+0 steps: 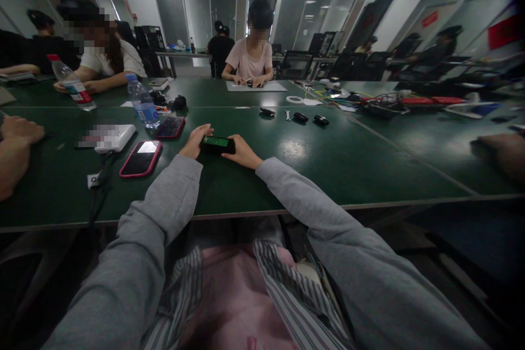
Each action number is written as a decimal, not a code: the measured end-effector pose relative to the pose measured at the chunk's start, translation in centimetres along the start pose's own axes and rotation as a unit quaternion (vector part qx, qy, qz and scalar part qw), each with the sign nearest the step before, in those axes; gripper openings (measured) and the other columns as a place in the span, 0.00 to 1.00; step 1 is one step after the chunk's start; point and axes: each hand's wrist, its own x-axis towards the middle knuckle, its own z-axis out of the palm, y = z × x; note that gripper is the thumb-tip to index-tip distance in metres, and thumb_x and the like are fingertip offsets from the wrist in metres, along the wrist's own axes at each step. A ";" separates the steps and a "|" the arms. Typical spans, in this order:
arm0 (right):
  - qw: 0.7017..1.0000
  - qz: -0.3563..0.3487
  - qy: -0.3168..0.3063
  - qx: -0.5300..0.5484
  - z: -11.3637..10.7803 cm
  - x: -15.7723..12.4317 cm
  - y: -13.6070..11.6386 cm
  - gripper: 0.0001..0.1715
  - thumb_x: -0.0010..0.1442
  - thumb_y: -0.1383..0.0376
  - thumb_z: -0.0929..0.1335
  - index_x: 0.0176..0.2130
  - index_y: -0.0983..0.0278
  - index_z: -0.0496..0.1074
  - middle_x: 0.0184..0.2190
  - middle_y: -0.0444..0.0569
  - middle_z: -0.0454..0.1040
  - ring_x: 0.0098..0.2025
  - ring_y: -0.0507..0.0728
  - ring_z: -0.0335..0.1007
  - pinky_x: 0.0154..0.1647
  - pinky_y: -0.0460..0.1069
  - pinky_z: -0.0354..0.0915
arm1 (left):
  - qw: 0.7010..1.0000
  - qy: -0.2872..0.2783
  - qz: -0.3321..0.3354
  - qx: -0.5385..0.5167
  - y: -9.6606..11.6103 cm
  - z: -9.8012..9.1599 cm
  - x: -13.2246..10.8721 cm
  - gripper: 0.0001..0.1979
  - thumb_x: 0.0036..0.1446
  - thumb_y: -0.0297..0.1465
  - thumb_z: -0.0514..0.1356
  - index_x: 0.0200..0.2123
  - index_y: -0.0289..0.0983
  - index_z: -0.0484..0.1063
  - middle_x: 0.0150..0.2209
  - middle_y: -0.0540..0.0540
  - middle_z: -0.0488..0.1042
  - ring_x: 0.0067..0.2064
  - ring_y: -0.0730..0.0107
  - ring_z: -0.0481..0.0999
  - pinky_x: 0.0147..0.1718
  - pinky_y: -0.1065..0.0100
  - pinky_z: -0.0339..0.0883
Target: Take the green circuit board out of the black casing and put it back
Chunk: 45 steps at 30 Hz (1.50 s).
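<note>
Between my two hands is a dark smartphone point(217, 144), held sideways just over the green table, its lit screen showing a green picture. My left hand point(196, 142) is closed around the phone's left end, fingers along its far edge. At the right end, my right hand point(243, 152) grips it, thumb towards the near edge. The screen's details are too small to read. Left of my left hand lie a phone in a red case point(170, 127) and a phone in a pink case point(140, 159).
On the green table point(311, 175) stand a blue-capped water bottle point(143, 104) and a red-capped bottle point(73, 85). A white power bank point(117, 138) with a cable lies left. Small black items point(301, 117) lie beyond my right hand. Cables point(340, 93) spread farther right. Other people sit around.
</note>
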 end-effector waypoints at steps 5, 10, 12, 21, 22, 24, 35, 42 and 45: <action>0.998 0.017 0.037 -0.049 0.0 0.0 -0.1 0.33 0.51 0.57 0.77 0.51 0.66 0.64 0.49 0.57 0.65 0.52 0.63 0.64 0.55 0.61 0.66 | 0.998 -0.024 0.023 0.050 -0.1 0.3 -0.5 0.19 0.47 0.33 0.70 0.43 0.35 0.75 0.40 0.43 0.77 0.44 0.64 0.76 0.48 0.63 0.68; 0.995 0.031 0.075 -0.064 0.0 -0.1 0.0 0.33 0.50 0.60 0.77 0.51 0.65 0.64 0.50 0.56 0.64 0.53 0.64 0.63 0.56 0.63 0.66 | 0.989 -0.033 0.054 0.137 -0.1 0.4 -1.0 0.16 0.48 0.29 0.69 0.42 0.33 0.76 0.42 0.40 0.78 0.47 0.61 0.76 0.52 0.60 0.65; 0.994 0.027 0.080 -0.065 -0.2 -0.1 -0.2 0.33 0.51 0.60 0.77 0.51 0.65 0.64 0.50 0.57 0.63 0.53 0.65 0.63 0.56 0.63 0.66 | 0.986 -0.025 0.058 0.152 0.0 0.4 -1.0 0.14 0.49 0.29 0.69 0.41 0.32 0.77 0.41 0.40 0.78 0.46 0.60 0.76 0.52 0.60 0.65; 0.994 0.021 0.088 -0.059 -0.9 -0.1 -1.3 0.31 0.54 0.65 0.74 0.55 0.65 0.63 0.53 0.59 0.63 0.57 0.66 0.62 0.59 0.63 0.64 | 0.986 0.006 0.050 0.162 -0.3 0.2 -0.7 0.18 0.47 0.39 0.71 0.37 0.32 0.78 0.34 0.42 0.78 0.40 0.61 0.77 0.43 0.61 0.69; 0.994 0.024 0.088 -0.057 -0.8 -0.1 -1.3 0.32 0.54 0.65 0.74 0.55 0.65 0.63 0.53 0.58 0.63 0.57 0.66 0.62 0.59 0.63 0.64 | 0.985 0.004 0.055 0.165 -0.4 0.2 -0.6 0.19 0.47 0.39 0.71 0.37 0.32 0.79 0.34 0.42 0.78 0.41 0.61 0.77 0.43 0.62 0.70; 0.994 0.028 0.087 -0.052 -0.8 -0.1 -1.2 0.32 0.54 0.65 0.74 0.55 0.64 0.62 0.53 0.58 0.63 0.57 0.65 0.63 0.59 0.62 0.65 | 0.983 0.002 0.063 0.170 -0.6 0.1 -0.5 0.19 0.47 0.40 0.71 0.38 0.32 0.79 0.35 0.42 0.79 0.41 0.61 0.77 0.42 0.62 0.71; 0.995 0.041 0.091 0.019 0.0 0.0 -0.2 0.30 0.54 0.60 0.74 0.52 0.62 0.62 0.48 0.54 0.67 0.51 0.61 0.67 0.57 0.60 0.66 | 0.988 0.020 0.046 0.145 -1.0 0.1 -0.6 0.15 0.52 0.38 0.69 0.40 0.34 0.79 0.38 0.42 0.79 0.40 0.64 0.78 0.42 0.62 0.73; 0.985 0.089 0.067 0.128 0.1 0.4 0.4 0.32 0.51 0.60 0.75 0.50 0.64 0.61 0.47 0.54 0.70 0.50 0.61 0.69 0.56 0.61 0.66 | 0.993 0.020 0.055 0.105 -1.0 0.5 -0.6 0.16 0.54 0.36 0.68 0.43 0.33 0.79 0.42 0.40 0.79 0.44 0.60 0.78 0.47 0.60 0.73; 0.962 0.135 0.066 0.227 0.1 0.7 0.5 0.34 0.49 0.64 0.75 0.51 0.63 0.60 0.48 0.52 0.71 0.50 0.58 0.71 0.57 0.60 0.67 | 0.994 0.008 0.072 0.077 -0.7 0.9 -0.8 0.17 0.56 0.34 0.67 0.48 0.32 0.78 0.47 0.38 0.79 0.48 0.61 0.78 0.52 0.58 0.71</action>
